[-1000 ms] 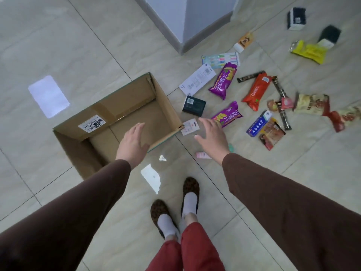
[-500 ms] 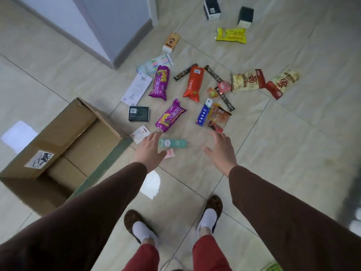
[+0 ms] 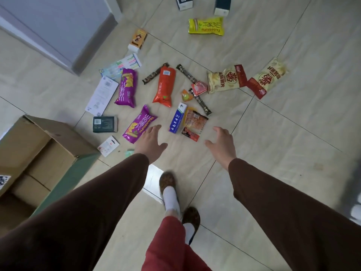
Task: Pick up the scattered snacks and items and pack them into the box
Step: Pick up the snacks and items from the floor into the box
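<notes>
Soft, even daylight is spread over the tiled floor [image 3: 273, 133], and only faint shadows are cast. A bright window reflection [image 3: 154, 178] is seen on the glossy tile near the feet. Wide-angle bending is noticeable toward the frame edges, and the lower right edge is blurred.

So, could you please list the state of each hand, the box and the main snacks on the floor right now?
Left hand: open, empty, over the floor.
Right hand: open, empty.
Cardboard box: open, nothing visible inside.
Nearer purple snack bag: flat on the floor, sealed, just beyond the left hand.
Orange snack bag: lying flat, sealed.
Blue tube box: on the floor beside a clear snack packet.
Yellow packet: flat, farther away.
</notes>
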